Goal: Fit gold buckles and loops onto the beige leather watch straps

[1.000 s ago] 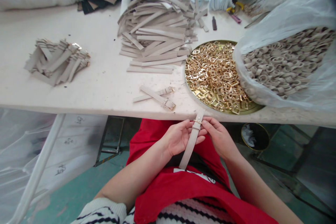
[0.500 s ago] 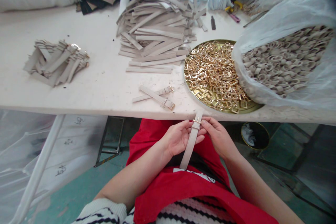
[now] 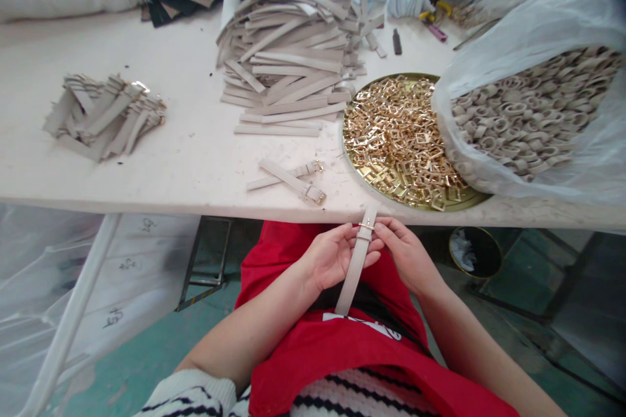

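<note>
Over my lap, just off the table's front edge, a beige strap [image 3: 355, 272] slants upward with a keeper loop and a gold buckle [image 3: 366, 227] near its top end. My left hand [image 3: 328, 253] holds the strap from the left, some fingers passing behind it. From the right, my right hand [image 3: 402, 249] pinches at the buckle's side with thumb and fingertips. Two buckled straps [image 3: 292, 180] lie crossed on the table ahead of my hands. A tray of gold buckles [image 3: 391, 137] stands to their right.
A tall heap of plain beige strips [image 3: 293, 52] fills the table's middle back. Buckled straps are piled [image 3: 105, 114] at the left. A plastic bag of beige loops [image 3: 533, 117] overlaps the tray's right side. A bin [image 3: 475, 253] stands below the table.
</note>
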{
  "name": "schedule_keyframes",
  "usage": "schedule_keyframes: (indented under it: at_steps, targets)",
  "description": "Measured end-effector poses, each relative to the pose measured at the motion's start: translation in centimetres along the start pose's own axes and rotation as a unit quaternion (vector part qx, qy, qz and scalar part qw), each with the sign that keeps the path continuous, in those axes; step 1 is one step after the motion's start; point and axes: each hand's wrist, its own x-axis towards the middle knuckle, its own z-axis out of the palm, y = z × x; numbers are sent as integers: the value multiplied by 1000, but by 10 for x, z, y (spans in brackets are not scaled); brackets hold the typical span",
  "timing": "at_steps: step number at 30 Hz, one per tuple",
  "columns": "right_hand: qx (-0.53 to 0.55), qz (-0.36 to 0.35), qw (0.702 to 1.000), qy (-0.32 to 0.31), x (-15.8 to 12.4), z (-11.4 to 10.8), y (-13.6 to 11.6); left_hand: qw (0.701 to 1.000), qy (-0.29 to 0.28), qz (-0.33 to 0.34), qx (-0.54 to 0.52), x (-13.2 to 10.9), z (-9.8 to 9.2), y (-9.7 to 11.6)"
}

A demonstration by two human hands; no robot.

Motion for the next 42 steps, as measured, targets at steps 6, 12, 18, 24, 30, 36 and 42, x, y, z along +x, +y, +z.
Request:
schedule_keyframes:
  at_steps: [6,12,18,24,30,36,42]
  targets:
    - [-1,0,1000,-1,0,1,0,1000,3,-2,-1,0,1,0]
    - [8,2,1000,-2,0,1,-1,1000,8,0,-1,-1,1,0]
    - [14,3,1000,-3,0,1,-1,1000,3,4,5,-1,1,0]
    - [9,4,1000,2,0,1,-1,1000,7,4,4,0,0,0]
    - [11,11,1000,-4,0,1,-1,1000,10,2,6,-1,1,0]
    - [23,10,1000,-1,0,1,-3,994,17,33,102,-7,10,-4]
    - [26,-6,1000,-15,-1,0,-10,961,16,106,255,-9,13,-10]
